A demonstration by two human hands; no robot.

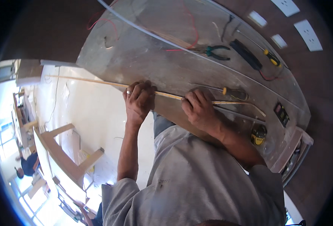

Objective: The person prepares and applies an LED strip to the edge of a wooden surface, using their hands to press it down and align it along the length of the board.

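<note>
A long, thin yellowish strip (168, 95), which looks like an LED strip, runs across the table's near edge. My left hand (139, 100) grips it with the fingers curled over, a ring on one finger. To its right, my right hand (199, 109) is closed on the same strip. Past the left hand, the strip's far end sticks out over the pale floor; its other end bends down onto the table (144, 56). Just beyond my right hand lies a screwdriver (235, 93) with a yellow and black handle. A thin grey channel (236, 113) emerges from behind the right hand.
A long pale channel (196, 52) crosses the table. Beyond it lie green-handled pliers (217, 52), a black bar-shaped unit (246, 54) and another screwdriver (272, 58). A tape measure (258, 134) and small black device (281, 114) sit at right. Other people are at left.
</note>
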